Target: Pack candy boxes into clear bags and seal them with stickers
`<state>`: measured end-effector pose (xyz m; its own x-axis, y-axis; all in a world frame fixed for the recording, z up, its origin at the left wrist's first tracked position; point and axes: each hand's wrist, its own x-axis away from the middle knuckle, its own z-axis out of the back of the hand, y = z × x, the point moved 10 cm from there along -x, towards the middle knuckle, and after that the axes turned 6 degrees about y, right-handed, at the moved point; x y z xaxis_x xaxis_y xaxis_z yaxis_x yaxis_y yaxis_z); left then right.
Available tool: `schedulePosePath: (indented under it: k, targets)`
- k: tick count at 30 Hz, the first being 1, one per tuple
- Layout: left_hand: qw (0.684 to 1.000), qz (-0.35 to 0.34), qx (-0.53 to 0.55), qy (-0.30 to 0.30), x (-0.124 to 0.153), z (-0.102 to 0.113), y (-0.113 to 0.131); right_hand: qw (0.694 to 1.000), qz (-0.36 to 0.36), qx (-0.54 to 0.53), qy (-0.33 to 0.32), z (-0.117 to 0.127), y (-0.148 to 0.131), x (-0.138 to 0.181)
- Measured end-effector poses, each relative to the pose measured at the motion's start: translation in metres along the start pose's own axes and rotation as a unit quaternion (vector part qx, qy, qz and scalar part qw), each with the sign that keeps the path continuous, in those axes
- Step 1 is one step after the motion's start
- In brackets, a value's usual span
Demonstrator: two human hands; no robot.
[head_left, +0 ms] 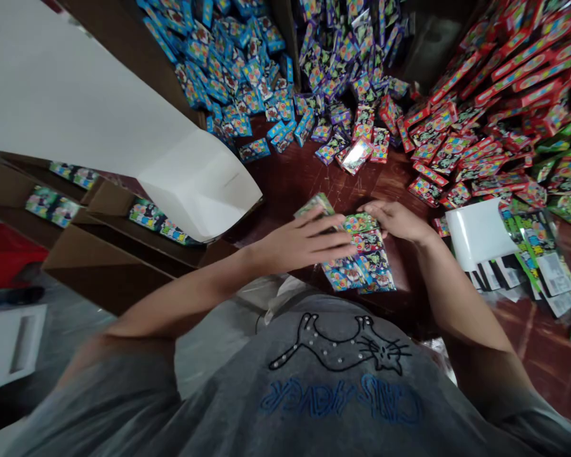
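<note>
Okay, dark red table (278, 174) under and beyond both hands. Big white panel (118, 95) slants in left of the left hand, open cartons (109, 266) below it. Red pack pile (457, 143) spreads beyond and right of the right hand; blue pack pile (238, 70) and purple pack pile (347, 57) straight out past both. Flat printed pouches (545, 244) lie right of the right forearm.

Left hand (309, 241) is flat, fingers spread, resting over the left part of the pack cluster (374, 261), not clenched. Right hand (400, 219) curls at its far right corner, by the green pack (359, 222); pinching or just touching, can't tell. Cluster sits between the hands, near the torso, in rough columns. Green-printed piece (314, 204) pokes out past the left fingers.

Step looks like squaring up the cluster; next move calls for light, even pressure from both sides so rows don't slip.
</note>
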<state>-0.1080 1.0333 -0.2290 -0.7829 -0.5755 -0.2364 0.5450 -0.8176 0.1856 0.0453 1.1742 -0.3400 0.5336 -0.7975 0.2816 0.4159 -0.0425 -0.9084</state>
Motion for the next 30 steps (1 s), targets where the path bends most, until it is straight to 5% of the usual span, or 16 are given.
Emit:
schedulePosePath:
  k: [3, 7, 14, 21, 25, 30]
  targets:
    - [0.994, -0.100, 0.028, -0.032, -0.023, -0.013, 0.022, 0.999, 0.001, -0.006, -0.038, -0.023, -0.008, -0.018]
    - [0.990, -0.131, -0.023, -0.053, -0.034, -0.042, 0.025, 0.999, -0.003, -0.034, -0.005, -0.030, -0.007, -0.023]
    - [0.994, 0.014, -0.084, -0.068, -0.020, -0.060, 0.000, 0.996, 0.007, -0.078, 0.037, -0.029, -0.002, -0.003]
    - [0.982, 0.121, -0.064, -0.130, -0.040, -0.064, -0.028, 0.996, 0.046, 0.050, 0.057, -0.024, -0.019, -0.001]
    - [0.973, 0.178, -0.076, -0.123, -0.046, -0.062, -0.044, 0.946, 0.155, 0.257, 0.124, -0.004, -0.043, 0.036]
    - [0.949, 0.279, -0.025, -0.147, -0.028, -0.072, -0.063, 0.863, 0.190, 0.468, 0.007, -0.036, -0.030, 0.070]
